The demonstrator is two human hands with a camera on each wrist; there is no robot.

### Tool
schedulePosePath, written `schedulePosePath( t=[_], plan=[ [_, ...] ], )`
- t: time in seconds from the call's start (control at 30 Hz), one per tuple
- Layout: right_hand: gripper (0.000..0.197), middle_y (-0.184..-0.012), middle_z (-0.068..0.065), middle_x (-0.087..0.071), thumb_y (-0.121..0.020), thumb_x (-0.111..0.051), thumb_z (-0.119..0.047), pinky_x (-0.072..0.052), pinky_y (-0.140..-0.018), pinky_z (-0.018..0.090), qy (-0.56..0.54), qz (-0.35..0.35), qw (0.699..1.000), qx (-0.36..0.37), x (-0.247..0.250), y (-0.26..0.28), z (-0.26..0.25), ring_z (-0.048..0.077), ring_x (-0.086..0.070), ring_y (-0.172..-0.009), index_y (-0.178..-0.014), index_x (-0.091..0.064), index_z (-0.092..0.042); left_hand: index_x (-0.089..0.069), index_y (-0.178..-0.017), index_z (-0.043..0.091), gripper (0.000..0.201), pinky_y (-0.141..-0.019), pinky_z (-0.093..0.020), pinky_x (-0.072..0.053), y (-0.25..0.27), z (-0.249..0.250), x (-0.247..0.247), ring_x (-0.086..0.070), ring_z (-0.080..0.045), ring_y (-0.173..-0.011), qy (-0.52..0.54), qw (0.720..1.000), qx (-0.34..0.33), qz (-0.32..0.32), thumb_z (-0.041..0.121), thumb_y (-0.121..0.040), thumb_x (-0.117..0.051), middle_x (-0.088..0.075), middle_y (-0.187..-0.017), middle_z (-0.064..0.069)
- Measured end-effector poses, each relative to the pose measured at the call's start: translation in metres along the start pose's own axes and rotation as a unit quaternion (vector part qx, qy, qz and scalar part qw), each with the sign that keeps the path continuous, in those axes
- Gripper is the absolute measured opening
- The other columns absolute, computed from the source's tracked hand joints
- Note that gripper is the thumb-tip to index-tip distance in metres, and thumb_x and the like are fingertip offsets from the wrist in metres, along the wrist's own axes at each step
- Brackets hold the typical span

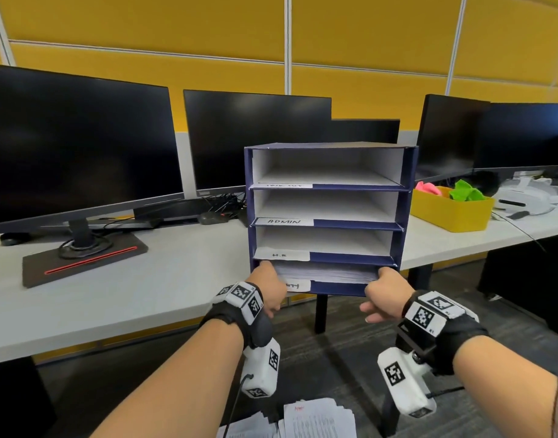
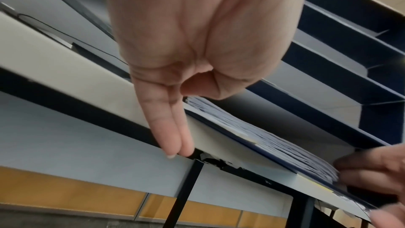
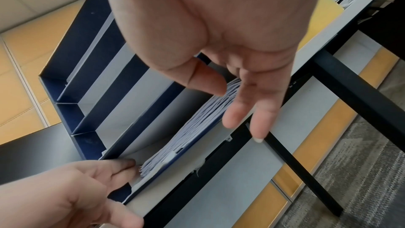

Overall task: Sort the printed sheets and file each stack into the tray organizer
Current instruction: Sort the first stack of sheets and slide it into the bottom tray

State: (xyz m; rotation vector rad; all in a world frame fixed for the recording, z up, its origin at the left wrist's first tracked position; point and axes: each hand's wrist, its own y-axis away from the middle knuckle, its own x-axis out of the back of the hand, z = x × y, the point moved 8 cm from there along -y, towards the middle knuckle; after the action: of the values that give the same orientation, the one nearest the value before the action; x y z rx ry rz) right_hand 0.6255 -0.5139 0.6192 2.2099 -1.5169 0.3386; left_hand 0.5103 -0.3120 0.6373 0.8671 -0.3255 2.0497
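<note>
A dark blue tray organizer with four white-lined slots stands at the white desk's front edge. Labels read ADMIN and H.R; the top label is too faint to read. A thick stack of printed sheets lies in the bottom slot, its front edge sticking out slightly. My left hand pinches the stack's left end and covers part of the bottom label. My right hand pinches the right end, thumb on the stack's edges. The outer fingers of each hand hang loose below the desk edge.
Black monitors line the desk behind and to the left, one on a dark base with a red stripe. A yellow bin with pink and green cloths and a white headset sit to the right. More printed sheets lie low in front of me.
</note>
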Motion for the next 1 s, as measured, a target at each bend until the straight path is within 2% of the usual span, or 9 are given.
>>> schedulePosePath(
  t=[0.07, 0.17, 0.3, 0.4, 0.53, 0.63, 0.73, 0.83, 1.0],
  plan=[
    [0.049, -0.117, 0.016, -0.045, -0.093, -0.036, 0.002, -0.053, -0.039, 0.033, -0.007, 0.001, 1.000, 0.000, 0.002, -0.002, 0.002, 0.029, -0.063, -0.086, -0.140, -0.028, -0.011, -0.043, -0.127, -0.008, 0.035, -0.072, -0.047, -0.061, -0.004, -0.001, -0.002, -0.067, -0.035, -0.073, 0.031, 0.999, 0.014, -0.017, -0.001, -0.093, -0.042, -0.058, -0.075, -0.014],
    [0.055, -0.124, 0.018, -0.044, -0.092, -0.035, 0.000, -0.055, -0.041, 0.034, 0.002, -0.009, 1.000, 0.009, 0.000, -0.005, 0.004, 0.025, -0.064, -0.076, -0.144, -0.023, -0.013, -0.044, -0.127, -0.009, 0.033, -0.073, -0.045, -0.060, -0.007, -0.003, -0.004, -0.065, -0.035, -0.072, 0.098, 0.994, 0.032, -0.027, -0.003, -0.095, -0.040, -0.057, -0.076, -0.016],
    [0.052, -0.114, 0.017, -0.044, -0.094, -0.033, 0.002, -0.053, -0.040, 0.032, -0.004, -0.017, 1.000, 0.019, -0.001, -0.002, 0.003, 0.023, -0.062, -0.069, -0.143, -0.023, -0.012, -0.045, -0.127, -0.007, 0.033, -0.073, -0.045, -0.060, -0.009, -0.005, -0.006, -0.065, -0.033, -0.072, 0.123, 0.992, 0.034, -0.016, -0.003, -0.094, -0.041, -0.059, -0.089, -0.019],
    [0.060, -0.130, 0.020, -0.043, -0.094, -0.032, 0.003, -0.053, -0.040, 0.028, 0.007, -0.024, 0.999, 0.027, -0.001, 0.003, 0.002, 0.022, -0.062, -0.067, -0.149, -0.014, -0.014, -0.044, -0.129, -0.006, 0.035, -0.067, -0.041, -0.060, -0.009, -0.007, -0.005, -0.064, -0.029, -0.068, 0.109, 0.993, 0.032, -0.011, -0.002, -0.095, -0.041, -0.061, -0.096, -0.021],
    [0.065, -0.134, 0.019, -0.045, -0.093, -0.036, 0.000, -0.055, -0.056, 0.030, 0.042, -0.017, 0.998, 0.034, 0.002, 0.012, 0.000, 0.022, -0.066, -0.077, -0.151, -0.011, -0.018, -0.038, -0.136, -0.002, 0.041, -0.057, -0.036, -0.057, -0.003, -0.010, -0.001, -0.062, -0.026, -0.063, 0.072, 0.997, 0.015, -0.001, -0.001, -0.095, -0.040, -0.063, -0.113, -0.028],
    [0.065, -0.133, 0.016, -0.044, -0.093, -0.038, 0.000, -0.053, -0.054, 0.031, 0.059, -0.012, 0.997, 0.046, 0.003, 0.022, -0.006, 0.026, -0.067, -0.083, -0.150, -0.015, -0.017, -0.033, -0.142, 0.004, 0.048, -0.061, -0.040, -0.059, 0.009, -0.013, 0.008, -0.066, -0.028, -0.069, 0.060, 0.998, 0.002, -0.010, -0.002, -0.095, -0.039, -0.059, -0.123, -0.027],
    [0.050, -0.117, 0.011, -0.052, -0.093, -0.040, -0.001, -0.052, -0.050, 0.031, 0.050, -0.015, 0.996, 0.068, 0.000, 0.036, -0.015, 0.027, -0.066, -0.074, -0.141, -0.037, -0.013, -0.030, -0.149, 0.012, 0.056, -0.071, -0.043, -0.059, 0.031, -0.021, 0.023, -0.069, -0.031, -0.078, 0.063, 0.996, -0.007, -0.065, -0.004, -0.096, -0.039, -0.038, -0.148, -0.022],
    [0.022, -0.108, 0.011, -0.063, -0.092, -0.047, 0.001, -0.051, -0.048, 0.030, 0.043, -0.063, 0.994, 0.076, -0.021, 0.058, -0.025, 0.022, -0.058, -0.058, -0.106, -0.058, -0.012, -0.051, -0.135, 0.011, 0.040, -0.071, -0.043, -0.061, 0.064, -0.040, 0.055, -0.072, -0.031, -0.086, 0.000, 0.999, -0.015, -0.031, 0.002, -0.097, -0.043, -0.049, -0.140, -0.017],
    [0.019, -0.073, 0.006, -0.062, -0.090, -0.049, 0.003, -0.049, -0.044, 0.027, 0.087, -0.124, 0.983, 0.107, -0.079, 0.101, -0.045, 0.020, -0.055, -0.050, -0.099, -0.061, -0.008, -0.060, -0.122, 0.012, 0.032, -0.045, -0.024, -0.052, 0.124, -0.100, 0.099, -0.072, -0.034, -0.083, -0.129, 0.991, 0.021, -0.030, 0.003, -0.097, -0.044, -0.061, -0.126, -0.017]
  ],
)
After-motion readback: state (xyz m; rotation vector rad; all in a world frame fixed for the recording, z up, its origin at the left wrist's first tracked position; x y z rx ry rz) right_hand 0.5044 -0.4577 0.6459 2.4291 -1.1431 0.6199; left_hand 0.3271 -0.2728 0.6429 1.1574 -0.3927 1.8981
